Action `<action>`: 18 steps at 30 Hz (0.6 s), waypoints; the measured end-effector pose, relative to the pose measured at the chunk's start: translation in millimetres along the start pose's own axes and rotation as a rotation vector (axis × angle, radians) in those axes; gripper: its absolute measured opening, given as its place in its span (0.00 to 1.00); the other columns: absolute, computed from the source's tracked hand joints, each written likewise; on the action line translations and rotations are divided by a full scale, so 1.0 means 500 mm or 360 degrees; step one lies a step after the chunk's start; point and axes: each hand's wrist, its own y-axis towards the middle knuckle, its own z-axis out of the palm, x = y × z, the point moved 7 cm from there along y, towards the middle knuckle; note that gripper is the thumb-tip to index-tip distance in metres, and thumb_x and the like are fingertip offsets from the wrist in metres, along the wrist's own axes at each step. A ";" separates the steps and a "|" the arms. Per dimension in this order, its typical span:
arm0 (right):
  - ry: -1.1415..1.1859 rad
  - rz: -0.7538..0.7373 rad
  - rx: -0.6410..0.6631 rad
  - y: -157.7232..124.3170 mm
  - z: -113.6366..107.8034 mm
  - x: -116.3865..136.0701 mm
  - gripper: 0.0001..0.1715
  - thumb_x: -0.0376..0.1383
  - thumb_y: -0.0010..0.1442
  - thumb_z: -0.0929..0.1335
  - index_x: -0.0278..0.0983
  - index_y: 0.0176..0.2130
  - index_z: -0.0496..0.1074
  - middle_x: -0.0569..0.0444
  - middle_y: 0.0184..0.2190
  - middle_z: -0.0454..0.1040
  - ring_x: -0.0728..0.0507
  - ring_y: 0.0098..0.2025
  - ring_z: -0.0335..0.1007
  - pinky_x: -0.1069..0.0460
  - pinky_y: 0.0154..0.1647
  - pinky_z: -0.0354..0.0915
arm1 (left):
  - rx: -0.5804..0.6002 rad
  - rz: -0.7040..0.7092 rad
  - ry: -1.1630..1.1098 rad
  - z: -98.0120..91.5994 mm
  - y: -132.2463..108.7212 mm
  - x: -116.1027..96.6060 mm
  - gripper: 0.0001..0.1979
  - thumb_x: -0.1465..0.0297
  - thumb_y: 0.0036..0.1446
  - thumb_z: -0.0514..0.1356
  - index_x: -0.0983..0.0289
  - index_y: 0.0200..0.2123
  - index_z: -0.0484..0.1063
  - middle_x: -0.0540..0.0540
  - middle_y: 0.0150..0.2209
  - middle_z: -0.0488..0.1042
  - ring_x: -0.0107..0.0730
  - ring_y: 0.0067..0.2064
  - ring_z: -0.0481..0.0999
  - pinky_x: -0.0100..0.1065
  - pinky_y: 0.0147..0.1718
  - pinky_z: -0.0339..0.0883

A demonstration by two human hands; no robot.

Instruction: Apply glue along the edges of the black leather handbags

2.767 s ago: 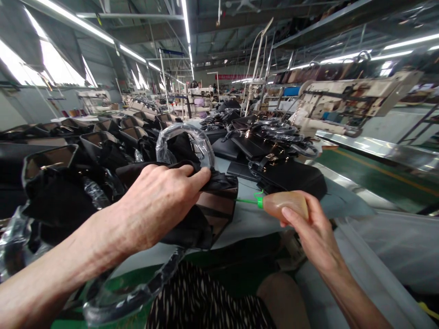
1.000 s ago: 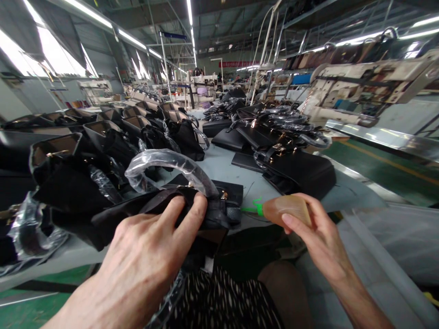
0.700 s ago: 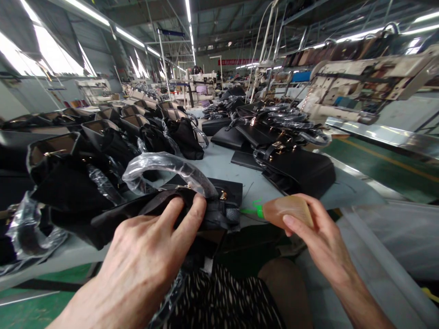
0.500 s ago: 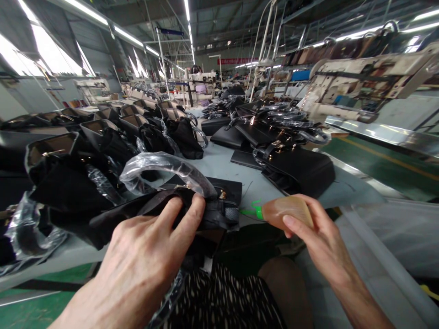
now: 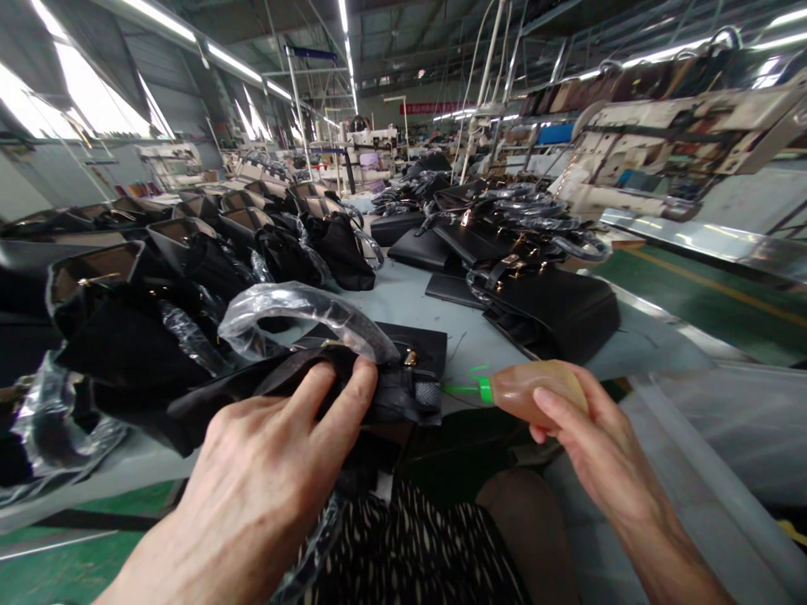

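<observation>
left hand grip: pinching black bag at near desk edge | right hand grip: closed round glue bottle, green nozzle just right of the bag's corner

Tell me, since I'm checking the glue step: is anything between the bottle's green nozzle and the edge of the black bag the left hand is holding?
Nothing visible. The green nozzle of the squeeze bottle in the right hand points across bare table at the black bag pinned by the left hand.
</observation>
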 end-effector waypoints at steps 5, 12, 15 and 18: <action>0.0082 0.0054 -0.0007 0.000 -0.003 0.001 0.23 0.48 0.53 0.71 0.39 0.45 0.69 0.47 0.39 0.74 0.40 0.32 0.70 0.51 0.21 0.63 | -0.0045 0.0025 -0.0025 -0.001 0.000 0.000 0.20 0.78 0.58 0.49 0.70 0.55 0.60 0.52 0.33 0.68 0.23 0.18 0.60 0.31 0.16 0.56; 0.0040 0.0084 0.0016 0.000 0.009 -0.011 0.27 0.47 0.53 0.72 0.38 0.48 0.68 0.48 0.38 0.74 0.41 0.31 0.70 0.51 0.23 0.63 | -0.0046 0.0023 -0.0033 0.001 -0.005 0.001 0.21 0.78 0.58 0.47 0.69 0.55 0.60 0.52 0.33 0.69 0.24 0.18 0.60 0.30 0.16 0.57; 0.0038 0.0081 0.0025 -0.001 0.008 -0.015 0.25 0.47 0.53 0.72 0.39 0.48 0.68 0.50 0.37 0.74 0.42 0.30 0.69 0.51 0.24 0.63 | -0.0049 0.0030 -0.0018 -0.002 -0.006 -0.001 0.21 0.78 0.58 0.47 0.69 0.55 0.60 0.52 0.33 0.69 0.23 0.18 0.60 0.30 0.16 0.57; 0.0050 0.0074 0.0075 -0.003 0.009 -0.015 0.24 0.46 0.55 0.71 0.40 0.48 0.67 0.51 0.37 0.74 0.43 0.30 0.68 0.51 0.24 0.63 | 0.0038 0.0020 -0.0009 0.002 -0.004 -0.002 0.21 0.78 0.58 0.48 0.70 0.56 0.58 0.52 0.35 0.69 0.23 0.18 0.60 0.30 0.17 0.57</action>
